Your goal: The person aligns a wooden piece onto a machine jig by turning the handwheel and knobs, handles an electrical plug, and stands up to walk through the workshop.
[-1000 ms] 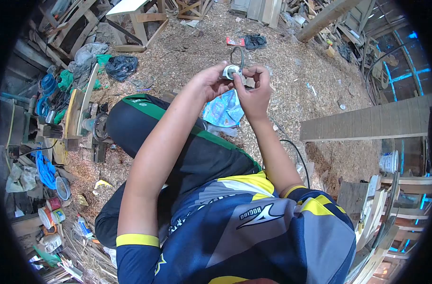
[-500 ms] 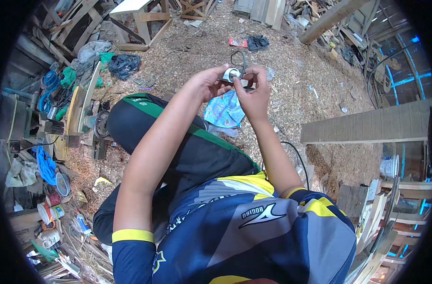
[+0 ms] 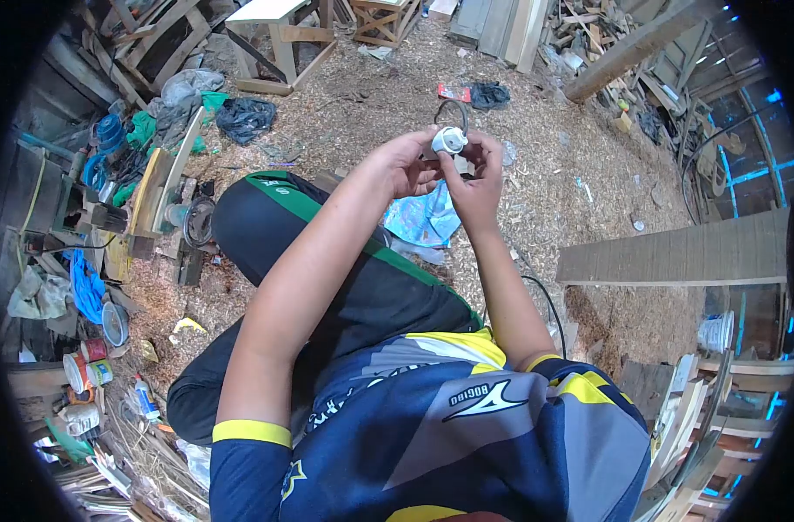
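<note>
Held up in front of my bent knee is a small white round electrical fitting (image 3: 450,141), which looks like a lamp socket. A dark cable (image 3: 453,104) loops up behind it. My left hand (image 3: 412,163) grips the fitting from the left, its upper fingers against the side and the lower ones curled. On the other side my right hand (image 3: 473,178) pinches it, with the thumb on its front and the fingers behind. Part of the fitting is hidden by the fingers. Below the hands, a blue printed plastic sheet (image 3: 425,217) lies on the ground.
Wood shavings cover the ground (image 3: 536,191). A wooden plank (image 3: 675,250) juts in from the right. Black plastic bags (image 3: 246,119), wood scraps and a clamp-like tool (image 3: 197,222) lie at left. A dark cable (image 3: 549,304) runs beside my right arm. A white table (image 3: 266,10) stands ahead.
The white fitting has turned between my fingers: its open ring end showed before, and its rounded face shows now. The whole view has shifted slightly.
</note>
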`<action>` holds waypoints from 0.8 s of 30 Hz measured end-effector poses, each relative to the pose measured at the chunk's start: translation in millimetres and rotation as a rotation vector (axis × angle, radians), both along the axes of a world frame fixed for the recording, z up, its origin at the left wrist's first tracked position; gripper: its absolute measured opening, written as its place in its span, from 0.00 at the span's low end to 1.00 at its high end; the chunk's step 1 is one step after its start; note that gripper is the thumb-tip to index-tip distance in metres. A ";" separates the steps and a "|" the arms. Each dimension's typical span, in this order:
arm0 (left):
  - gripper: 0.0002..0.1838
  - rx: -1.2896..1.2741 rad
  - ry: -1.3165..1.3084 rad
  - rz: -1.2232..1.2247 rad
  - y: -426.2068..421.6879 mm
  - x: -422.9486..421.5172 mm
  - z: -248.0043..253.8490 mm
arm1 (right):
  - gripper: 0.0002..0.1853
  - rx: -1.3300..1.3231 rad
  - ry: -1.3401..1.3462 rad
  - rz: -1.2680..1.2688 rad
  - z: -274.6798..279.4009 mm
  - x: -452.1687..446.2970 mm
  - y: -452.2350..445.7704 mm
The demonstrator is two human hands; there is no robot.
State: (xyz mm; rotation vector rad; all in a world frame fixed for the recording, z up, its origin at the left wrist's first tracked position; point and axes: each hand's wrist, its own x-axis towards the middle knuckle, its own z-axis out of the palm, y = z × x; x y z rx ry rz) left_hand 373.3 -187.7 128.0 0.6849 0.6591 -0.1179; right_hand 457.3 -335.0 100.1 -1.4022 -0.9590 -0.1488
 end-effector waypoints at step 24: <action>0.23 1.458 0.055 0.749 37.6 -229.5 100.7 | 0.29 -0.059 0.223 0.339 10.4 -9.0 91.8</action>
